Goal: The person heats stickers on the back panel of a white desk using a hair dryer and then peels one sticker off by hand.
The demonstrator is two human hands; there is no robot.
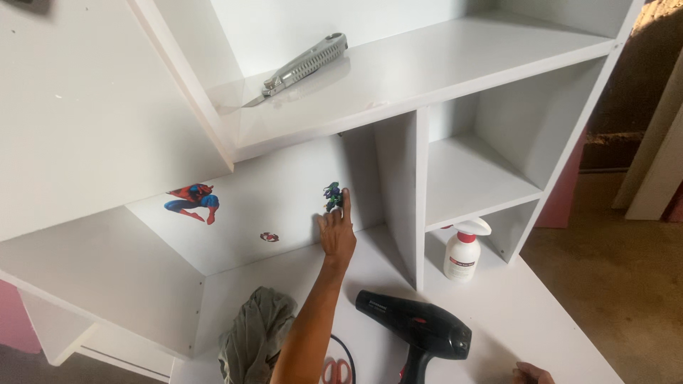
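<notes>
My left hand reaches up into a white shelf unit. Its index fingertip presses on a small green and purple figure sticker on the back panel, and the hand holds nothing. Left of it on the same panel are a small round red sticker and a red and blue superhero sticker. Only the edge of my right hand shows, at the bottom right on the white desk top; its fingers are out of frame.
A grey utility knife lies on the upper shelf. On the desk top are a black hair dryer, a white spray bottle, a grey cloth and red-handled scissors. Brown floor lies to the right.
</notes>
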